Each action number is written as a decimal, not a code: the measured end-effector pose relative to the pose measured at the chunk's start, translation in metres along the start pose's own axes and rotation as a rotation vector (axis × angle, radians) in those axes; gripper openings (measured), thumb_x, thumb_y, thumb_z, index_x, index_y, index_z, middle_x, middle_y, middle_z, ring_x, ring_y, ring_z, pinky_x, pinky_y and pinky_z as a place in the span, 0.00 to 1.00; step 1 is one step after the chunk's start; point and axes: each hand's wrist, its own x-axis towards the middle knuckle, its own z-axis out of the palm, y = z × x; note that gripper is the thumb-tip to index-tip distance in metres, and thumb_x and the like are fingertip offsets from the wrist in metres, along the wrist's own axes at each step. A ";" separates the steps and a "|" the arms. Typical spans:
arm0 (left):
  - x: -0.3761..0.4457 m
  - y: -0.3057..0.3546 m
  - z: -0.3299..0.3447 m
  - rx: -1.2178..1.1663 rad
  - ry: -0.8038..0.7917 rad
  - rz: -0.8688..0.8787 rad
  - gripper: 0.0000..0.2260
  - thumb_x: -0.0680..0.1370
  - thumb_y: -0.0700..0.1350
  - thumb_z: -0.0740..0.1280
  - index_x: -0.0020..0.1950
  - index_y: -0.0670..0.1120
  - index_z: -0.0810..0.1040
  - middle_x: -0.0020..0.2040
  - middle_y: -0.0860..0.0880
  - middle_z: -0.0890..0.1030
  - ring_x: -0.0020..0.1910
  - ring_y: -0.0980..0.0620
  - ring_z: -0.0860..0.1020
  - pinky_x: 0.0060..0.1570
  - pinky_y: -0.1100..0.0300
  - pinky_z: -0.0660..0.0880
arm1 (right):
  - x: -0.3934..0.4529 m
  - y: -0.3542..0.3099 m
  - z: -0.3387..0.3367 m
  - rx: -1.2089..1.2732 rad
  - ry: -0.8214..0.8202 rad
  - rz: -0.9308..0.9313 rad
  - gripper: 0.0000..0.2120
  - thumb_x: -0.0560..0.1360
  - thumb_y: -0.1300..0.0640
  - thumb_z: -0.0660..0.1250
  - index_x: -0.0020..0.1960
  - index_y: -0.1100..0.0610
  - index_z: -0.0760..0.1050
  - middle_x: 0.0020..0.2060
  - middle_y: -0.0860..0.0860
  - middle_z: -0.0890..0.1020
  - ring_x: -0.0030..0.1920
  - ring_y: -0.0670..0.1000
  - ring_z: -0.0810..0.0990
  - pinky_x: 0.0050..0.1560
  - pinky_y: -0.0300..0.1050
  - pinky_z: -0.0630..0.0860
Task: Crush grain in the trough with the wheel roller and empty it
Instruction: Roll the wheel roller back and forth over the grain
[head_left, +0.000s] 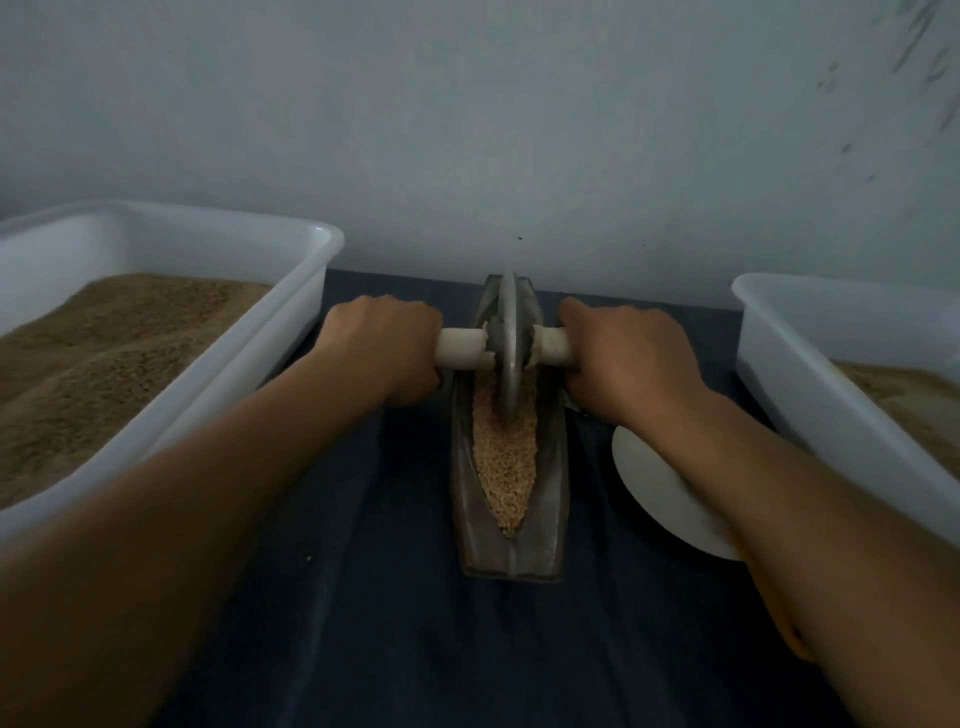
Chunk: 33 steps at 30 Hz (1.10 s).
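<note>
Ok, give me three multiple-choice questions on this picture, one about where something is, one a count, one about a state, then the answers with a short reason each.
1. Where does the wheel sit in the trough?
A. at the near tip
B. in the far half
C. outside it, on the cloth

2. How many white tubs are in view?
A. one
B. two
C. three

3. What are the hands doing?
A. both grip the handle
B. only the left grips it
C. both lie flat on the cloth

Answers:
1 B: the wheel stands in the far half, with grain spread toward the near tip.
2 B: a left tub and a right tub flank the trough.
3 A: the left hand and the right hand each curl round an end of the handle.
</note>
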 end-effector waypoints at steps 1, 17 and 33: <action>-0.006 0.001 -0.001 0.005 -0.001 0.009 0.19 0.73 0.62 0.70 0.59 0.55 0.74 0.52 0.49 0.81 0.51 0.45 0.80 0.44 0.53 0.72 | -0.005 -0.001 -0.002 0.000 0.003 -0.010 0.12 0.72 0.51 0.71 0.48 0.53 0.69 0.38 0.52 0.79 0.34 0.57 0.74 0.30 0.47 0.51; -0.070 0.005 -0.011 0.014 0.034 0.078 0.17 0.75 0.63 0.68 0.52 0.56 0.64 0.38 0.56 0.69 0.37 0.53 0.72 0.37 0.55 0.68 | -0.077 -0.023 -0.033 0.004 0.209 -0.048 0.11 0.70 0.58 0.73 0.51 0.58 0.75 0.38 0.56 0.76 0.36 0.58 0.74 0.42 0.49 0.58; -0.002 0.012 -0.007 -0.027 0.054 -0.016 0.13 0.74 0.54 0.70 0.49 0.55 0.67 0.37 0.53 0.67 0.39 0.50 0.71 0.40 0.52 0.69 | 0.003 0.005 0.004 0.135 -0.141 0.095 0.13 0.71 0.43 0.69 0.50 0.45 0.70 0.42 0.47 0.79 0.39 0.54 0.73 0.29 0.44 0.55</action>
